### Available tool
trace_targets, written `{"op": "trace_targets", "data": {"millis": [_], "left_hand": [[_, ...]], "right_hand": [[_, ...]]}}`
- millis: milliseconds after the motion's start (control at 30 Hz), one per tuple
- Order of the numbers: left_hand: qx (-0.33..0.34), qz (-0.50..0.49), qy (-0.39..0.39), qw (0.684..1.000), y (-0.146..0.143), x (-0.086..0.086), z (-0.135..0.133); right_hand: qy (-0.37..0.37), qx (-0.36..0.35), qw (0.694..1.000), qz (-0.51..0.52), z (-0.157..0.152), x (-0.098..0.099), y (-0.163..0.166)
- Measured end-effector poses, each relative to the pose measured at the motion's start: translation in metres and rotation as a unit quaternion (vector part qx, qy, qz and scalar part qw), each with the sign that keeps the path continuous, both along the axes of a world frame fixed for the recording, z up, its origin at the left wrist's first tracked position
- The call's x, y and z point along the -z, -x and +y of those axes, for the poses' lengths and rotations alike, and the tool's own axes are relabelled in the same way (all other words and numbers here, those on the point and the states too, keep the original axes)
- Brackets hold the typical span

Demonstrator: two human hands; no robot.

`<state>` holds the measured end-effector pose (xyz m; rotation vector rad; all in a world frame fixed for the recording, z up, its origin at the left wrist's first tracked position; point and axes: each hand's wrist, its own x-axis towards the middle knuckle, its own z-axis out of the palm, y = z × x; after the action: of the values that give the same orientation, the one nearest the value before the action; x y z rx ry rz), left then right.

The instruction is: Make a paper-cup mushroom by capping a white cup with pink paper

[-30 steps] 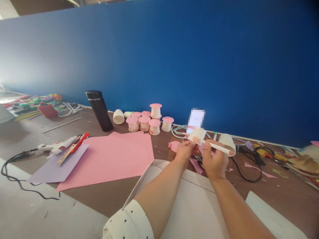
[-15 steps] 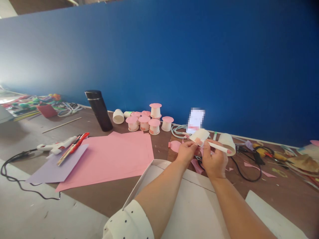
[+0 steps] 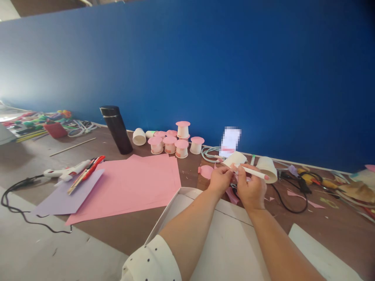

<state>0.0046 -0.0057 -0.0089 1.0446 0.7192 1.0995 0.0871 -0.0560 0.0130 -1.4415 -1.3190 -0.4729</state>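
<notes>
In the head view, my left hand [image 3: 222,181] is closed, thumb and fingertips pinched at the near edge of a tilted white paper cup [image 3: 236,157]. My right hand [image 3: 252,191] grips a slim white marker [image 3: 255,172] with a pink end pointing right. The marker's other end meets the cup close to my left fingertips, where a small pinkish patch shows; my fingers partly hide the contact. Another white paper cup [image 3: 267,170] lies on its side just behind my right hand. Left of my hands is a pink paper disc [image 3: 206,171].
Several pink-topped cups [image 3: 181,149] stand at the wall, left of a phone [image 3: 230,141]. Further left are a black bottle [image 3: 116,130], pink sheets [image 3: 131,187], a utility knife [image 3: 86,174] and a glue gun [image 3: 67,171]. Cables and scraps lie right; a white box lid [image 3: 222,242] sits under my forearms.
Both hands stay at the cup. The right hand and marker have shifted very slightly left, and the cup has turned a little. Everything else is unchanged.
</notes>
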Motion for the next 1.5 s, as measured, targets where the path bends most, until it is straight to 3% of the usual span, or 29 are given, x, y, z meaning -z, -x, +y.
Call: {"op": "trace_targets", "data": {"millis": [500, 833, 1500], "left_hand": [[-0.016, 0.048, -0.053, 0.997, -0.0012, 0.0053, 0.0016], [-0.034, 0.100, -0.069, 0.992, 0.0023, -0.0003, -0.0010], [-0.032, 0.078, -0.065, 0.994, 0.0019, -0.0003, -0.0024]], "right_hand": [[-0.005, 0.006, 1.000, -0.006, 0.0005, 0.0003, -0.0020], [0.000, 0.031, 0.999, 0.038, -0.0028, -0.0035, -0.0009], [-0.009, 0.004, 1.000, -0.005, -0.0014, -0.0018, 0.0004]]}}
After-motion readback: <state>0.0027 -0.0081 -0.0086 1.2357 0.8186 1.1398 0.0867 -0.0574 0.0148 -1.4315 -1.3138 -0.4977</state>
